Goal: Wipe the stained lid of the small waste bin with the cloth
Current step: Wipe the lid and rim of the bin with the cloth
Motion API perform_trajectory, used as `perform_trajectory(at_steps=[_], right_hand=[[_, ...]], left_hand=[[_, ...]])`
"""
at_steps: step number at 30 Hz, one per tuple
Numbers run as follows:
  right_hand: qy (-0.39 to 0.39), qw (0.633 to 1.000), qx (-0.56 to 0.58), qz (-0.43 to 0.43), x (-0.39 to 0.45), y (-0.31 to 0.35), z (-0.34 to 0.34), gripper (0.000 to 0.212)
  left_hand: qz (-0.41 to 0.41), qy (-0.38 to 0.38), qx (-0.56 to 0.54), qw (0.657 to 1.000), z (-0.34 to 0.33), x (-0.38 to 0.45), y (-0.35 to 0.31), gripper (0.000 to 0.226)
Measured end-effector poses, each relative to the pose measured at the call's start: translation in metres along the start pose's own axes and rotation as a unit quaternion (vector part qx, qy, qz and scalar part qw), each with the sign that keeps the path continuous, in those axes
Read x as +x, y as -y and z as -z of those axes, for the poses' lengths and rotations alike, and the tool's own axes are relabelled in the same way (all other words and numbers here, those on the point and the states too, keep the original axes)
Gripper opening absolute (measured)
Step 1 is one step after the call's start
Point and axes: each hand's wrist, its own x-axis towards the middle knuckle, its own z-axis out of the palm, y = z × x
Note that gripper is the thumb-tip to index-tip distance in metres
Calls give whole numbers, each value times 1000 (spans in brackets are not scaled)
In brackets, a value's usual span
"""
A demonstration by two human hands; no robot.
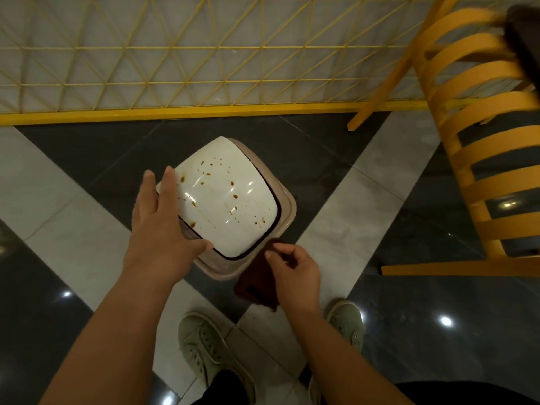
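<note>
At the far left the floor point(73, 229) is glossy tile, pale grey slabs cut by dark polished bands that throw back small points of light. The left hand point(163, 229) reaches in flat and spread, fingers straight, its palm laid against the near-left edge of the lid point(230, 200) with the thumb stretched along the front rim; it clasps nothing. The lid is a smooth, shiny white plastic square with rounded corners, gently domed, and it is speckled with brown drips and splashes, thickest toward its left and lower edges. It sits on a small beige waste bin point(287, 211) that stands on the floor in front of a yellow wire lattice fence point(175, 54). Just right of the bin's front corner the right hand point(295, 273) is curled closed, pinching the top edge of a dark brown cloth point(257, 285), soft and matte, which hangs down beside the bin. Below are two pale green canvas shoes point(204, 346). At the right stands a yellow chair point(473, 141) of curved slats.
</note>
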Motion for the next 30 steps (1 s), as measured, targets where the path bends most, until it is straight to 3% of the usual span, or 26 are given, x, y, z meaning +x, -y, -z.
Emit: perform_trajectory(at_steps=[4, 9, 21, 30], right_hand=[[-81, 995, 41, 29, 27, 20, 17, 12], [-54, 996, 1, 71, 54, 41, 14, 25], [-78, 987, 127, -56, 6, -5, 12, 22], [-67, 995, 43, -57, 46, 27, 34, 15]], left_hand=[[38, -33, 11, 999, 0, -2, -2, 116], [32, -19, 22, 999, 0, 2, -6, 109], [-26, 72, 3, 997, 1, 7, -14, 118], [-33, 50, 10, 998, -9, 9, -18, 114]])
